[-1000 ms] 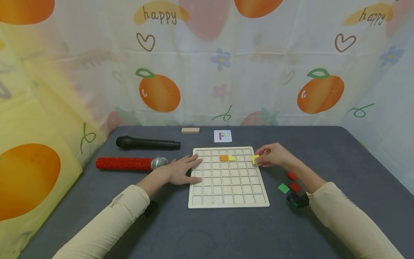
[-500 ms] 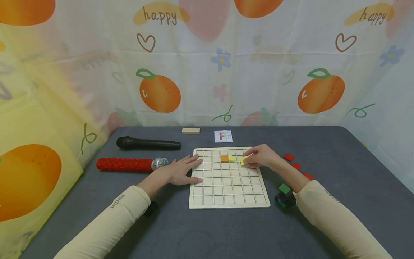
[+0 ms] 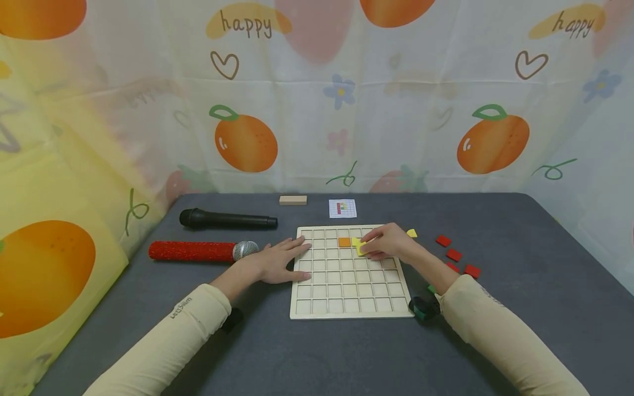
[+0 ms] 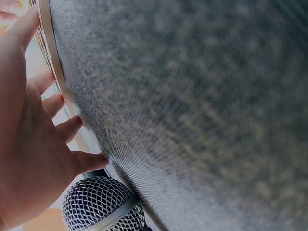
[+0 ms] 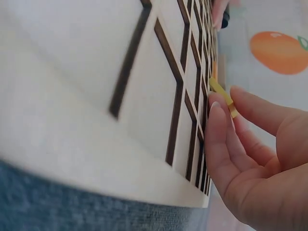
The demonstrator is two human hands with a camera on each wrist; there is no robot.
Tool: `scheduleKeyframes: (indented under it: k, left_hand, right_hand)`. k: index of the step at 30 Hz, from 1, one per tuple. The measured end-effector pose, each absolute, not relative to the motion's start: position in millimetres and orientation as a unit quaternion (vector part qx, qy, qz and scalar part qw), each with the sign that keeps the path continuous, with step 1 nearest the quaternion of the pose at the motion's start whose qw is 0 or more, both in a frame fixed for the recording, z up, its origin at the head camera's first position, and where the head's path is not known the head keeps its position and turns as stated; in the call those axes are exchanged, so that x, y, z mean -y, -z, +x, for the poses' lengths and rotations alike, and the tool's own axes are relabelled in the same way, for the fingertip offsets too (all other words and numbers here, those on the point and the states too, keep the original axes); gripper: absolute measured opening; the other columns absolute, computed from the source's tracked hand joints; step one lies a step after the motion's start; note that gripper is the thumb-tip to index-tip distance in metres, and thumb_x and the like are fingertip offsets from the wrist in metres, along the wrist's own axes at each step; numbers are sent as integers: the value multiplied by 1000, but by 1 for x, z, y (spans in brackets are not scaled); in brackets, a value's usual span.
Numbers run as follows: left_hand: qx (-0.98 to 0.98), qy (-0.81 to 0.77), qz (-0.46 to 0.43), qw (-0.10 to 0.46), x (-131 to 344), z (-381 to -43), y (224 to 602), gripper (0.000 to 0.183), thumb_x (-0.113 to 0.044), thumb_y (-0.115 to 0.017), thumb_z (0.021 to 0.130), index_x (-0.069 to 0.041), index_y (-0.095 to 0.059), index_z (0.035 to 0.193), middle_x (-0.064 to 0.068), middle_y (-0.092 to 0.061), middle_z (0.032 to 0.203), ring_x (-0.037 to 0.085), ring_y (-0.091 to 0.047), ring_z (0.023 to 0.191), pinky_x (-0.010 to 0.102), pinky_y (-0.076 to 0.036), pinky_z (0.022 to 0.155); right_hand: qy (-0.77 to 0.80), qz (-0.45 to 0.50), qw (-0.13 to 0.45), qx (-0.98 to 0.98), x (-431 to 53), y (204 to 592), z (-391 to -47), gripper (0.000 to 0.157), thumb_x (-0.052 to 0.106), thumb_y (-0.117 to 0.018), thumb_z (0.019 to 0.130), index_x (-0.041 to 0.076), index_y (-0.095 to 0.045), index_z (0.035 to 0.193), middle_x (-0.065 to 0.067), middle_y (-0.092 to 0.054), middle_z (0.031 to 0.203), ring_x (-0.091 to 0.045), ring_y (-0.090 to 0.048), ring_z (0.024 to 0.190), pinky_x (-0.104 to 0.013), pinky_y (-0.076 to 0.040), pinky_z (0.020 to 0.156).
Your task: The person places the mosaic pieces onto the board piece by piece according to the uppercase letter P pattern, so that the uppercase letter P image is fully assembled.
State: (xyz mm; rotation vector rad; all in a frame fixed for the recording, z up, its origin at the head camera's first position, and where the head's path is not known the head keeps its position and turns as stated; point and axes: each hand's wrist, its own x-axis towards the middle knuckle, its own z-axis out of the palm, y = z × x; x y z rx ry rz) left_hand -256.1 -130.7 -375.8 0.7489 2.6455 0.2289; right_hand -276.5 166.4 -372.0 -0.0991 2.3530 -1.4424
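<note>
A pale wooden grid board (image 3: pixel 337 306) lies on the grey table. My left hand (image 3: pixel 277 262) rests spread on the board's left edge, its fingertips along the rim in the left wrist view. My right hand (image 3: pixel 391 242) pinches a yellow square tile (image 5: pixel 221 91) between thumb and fingers, tilted close over the upper part of the grid. An orange tile (image 3: pixel 344 242) sits in a cell, with a second yellow tile (image 3: pixel 354 241) in the cell to its right, partly overlapped by the held one.
Several red tiles (image 3: pixel 443 240) and a partly hidden green tile (image 3: pixel 431 288) lie right of the board, a yellow tile (image 3: pixel 411 233) behind the right wrist. A red microphone (image 3: pixel 193 251) and black microphone (image 3: pixel 228 219) lie left. Behind stand a wooden block (image 3: pixel 293 200) and a pattern card (image 3: pixel 343 208).
My right hand has moved left over the board, carrying the yellow tile from the right edge to beside the placed tiles. The left hand has stayed put.
</note>
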Motion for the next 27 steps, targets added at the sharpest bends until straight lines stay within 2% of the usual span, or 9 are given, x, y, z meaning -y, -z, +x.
scheduleKeyframes:
  k: [6,15,27]
  left_hand:
    - [-942,-77,266,190,131,-256,377,82,-64,-48,90,-22,-19,154,1,-11,159,28,-8,144,61,-11,108]
    - [-941,-77,266,192,131,-258,378,83,-65,-48,89,-23,-19,154,1,-10,159,27,-8,144,61,-10,108]
    - [-939,-80,271,195,131,-258,376,83,-63,-48,90,-21,-18,154,2,-9,159,28,-8,144,62,-10,107]
  right_hand:
    - [500,-34,188,-845,-162,373,-277,29,8,-74,84,-4,-67,109,-10,-69,79,-18,-68,68,-29,-55,62]
    - [479,-35,171,-860,-156,373,-276,27,9,-74,84,-3,-69,106,-11,-68,78,-16,-67,66,-28,-55,61]
    - [457,-57,166,-872,-156,370,-274,27,9,-70,88,-6,-67,110,-11,-69,88,-19,-67,73,-30,-55,65]
